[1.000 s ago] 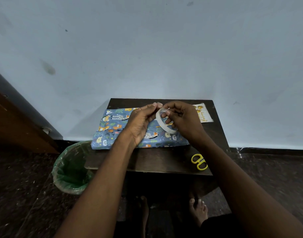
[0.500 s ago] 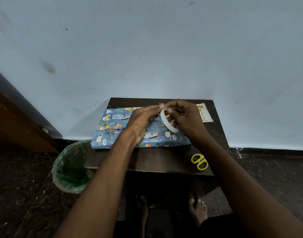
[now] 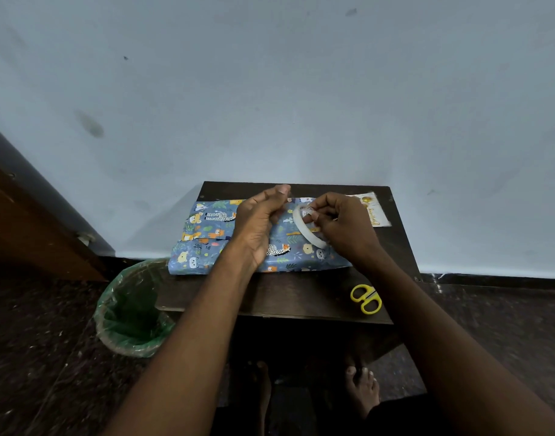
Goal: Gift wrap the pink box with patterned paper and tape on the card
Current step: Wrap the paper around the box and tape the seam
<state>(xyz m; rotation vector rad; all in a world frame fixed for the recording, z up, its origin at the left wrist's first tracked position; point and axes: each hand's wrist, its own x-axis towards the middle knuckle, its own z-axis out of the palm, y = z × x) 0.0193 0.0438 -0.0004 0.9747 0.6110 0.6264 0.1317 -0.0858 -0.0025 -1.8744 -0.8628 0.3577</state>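
The box, covered in blue animal-patterned paper (image 3: pixel 207 243), lies flat on the small dark table (image 3: pixel 301 294). Above its right half my right hand (image 3: pixel 345 228) grips a roll of clear tape (image 3: pixel 304 229). My left hand (image 3: pixel 257 221) is raised just left of the roll, with thumb and fingertips pinched together on the tape's loose end. The strip itself is clear and hard to make out. The card (image 3: pixel 375 209), white with gold print, lies on the table's far right corner, partly behind my right hand.
Yellow-handled scissors (image 3: pixel 365 298) lie at the table's front right, beside my right forearm. A bin with a green liner (image 3: pixel 131 313) stands on the floor to the table's left. A pale wall rises right behind the table. My bare feet show below.
My left hand has drawn away from the roll, up and to the left, with its fingertips still pinched. The right hand has tilted the roll a little. The wrapped box has not moved.
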